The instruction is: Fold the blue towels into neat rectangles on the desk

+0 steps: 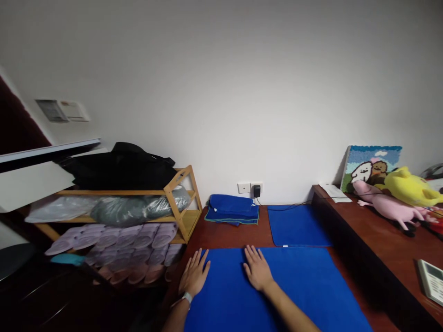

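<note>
A large blue cloth lies spread over the reddish-brown table in front of me. My left hand rests palm down at the cloth's left edge, fingers stretched out and nothing held. Flat on the cloth near its far edge is my right hand, fingers extended and slightly apart. Behind it, a smaller blue cloth is laid out flat by the wall. Folded blue cloths with green-edged hems are stacked at the back left of the table.
A wooden rack at left bears a black bag, plastic-wrapped bundles and several lilac slippers. A plugged-in black adapter trails a cable across the table. On the raised right surface are plush toys, a picture and a calculator-like device.
</note>
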Available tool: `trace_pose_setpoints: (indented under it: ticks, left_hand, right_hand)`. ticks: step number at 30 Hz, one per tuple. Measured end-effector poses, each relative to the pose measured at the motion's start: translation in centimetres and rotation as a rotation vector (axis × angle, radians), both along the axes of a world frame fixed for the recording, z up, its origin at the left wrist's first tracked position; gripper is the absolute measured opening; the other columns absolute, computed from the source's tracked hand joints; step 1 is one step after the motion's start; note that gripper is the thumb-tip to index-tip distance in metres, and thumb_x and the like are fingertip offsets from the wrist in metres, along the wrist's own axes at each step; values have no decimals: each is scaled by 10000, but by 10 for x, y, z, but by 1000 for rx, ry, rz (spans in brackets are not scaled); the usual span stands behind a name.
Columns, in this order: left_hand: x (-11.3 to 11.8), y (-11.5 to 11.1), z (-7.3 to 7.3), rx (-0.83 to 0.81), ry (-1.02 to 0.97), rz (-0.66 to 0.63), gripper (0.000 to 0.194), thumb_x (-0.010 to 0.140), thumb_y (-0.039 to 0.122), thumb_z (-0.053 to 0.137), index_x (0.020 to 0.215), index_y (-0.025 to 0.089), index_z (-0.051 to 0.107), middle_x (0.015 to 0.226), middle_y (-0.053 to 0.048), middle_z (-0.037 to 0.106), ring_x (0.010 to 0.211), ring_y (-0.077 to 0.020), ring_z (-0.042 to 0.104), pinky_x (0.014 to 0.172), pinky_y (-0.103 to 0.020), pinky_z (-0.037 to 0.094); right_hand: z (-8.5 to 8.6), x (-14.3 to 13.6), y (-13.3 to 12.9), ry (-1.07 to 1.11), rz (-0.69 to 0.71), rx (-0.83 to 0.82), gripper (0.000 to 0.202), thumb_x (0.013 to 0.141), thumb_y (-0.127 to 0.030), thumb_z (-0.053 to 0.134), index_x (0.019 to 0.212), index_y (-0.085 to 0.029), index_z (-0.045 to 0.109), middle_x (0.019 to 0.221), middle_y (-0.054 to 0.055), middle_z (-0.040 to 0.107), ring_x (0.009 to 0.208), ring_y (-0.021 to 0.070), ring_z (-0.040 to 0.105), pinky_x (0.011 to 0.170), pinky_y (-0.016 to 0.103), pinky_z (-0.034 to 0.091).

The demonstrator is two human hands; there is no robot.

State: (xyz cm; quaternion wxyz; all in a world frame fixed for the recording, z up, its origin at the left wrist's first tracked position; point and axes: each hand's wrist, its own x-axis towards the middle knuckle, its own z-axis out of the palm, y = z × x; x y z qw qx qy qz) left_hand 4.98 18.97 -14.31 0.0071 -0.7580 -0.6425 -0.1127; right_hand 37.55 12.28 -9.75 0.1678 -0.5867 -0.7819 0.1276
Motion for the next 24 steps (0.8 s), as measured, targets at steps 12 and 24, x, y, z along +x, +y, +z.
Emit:
trace_pose_setpoints:
  ticks: [12, 24]
  left_hand:
    - [-2, 5, -6, 39, 14, 0, 608, 1033, 485, 332, 1583, 245, 432, 1683, -85, 362, 1551, -254, 340, 1265, -488, 270]
    - [-6, 11, -2, 31, 83, 11, 625, 1003, 453, 320, 1571, 228, 450, 1666, -90, 392, 1539, -255, 365, 1256, -503, 275]
  right_hand:
    - [-27, 179, -39, -166, -386, -142, 691, 1044, -548, 212, 1654, -224, 231, 1707, 1, 241, 1599, 226, 163, 1307, 470, 114]
    - [-38, 295, -59, -261, -577, -208, 709, 1033, -488, 197, 1655, -148, 206, 1719, 34, 202, 1602, 227, 139, 1304, 449, 133]
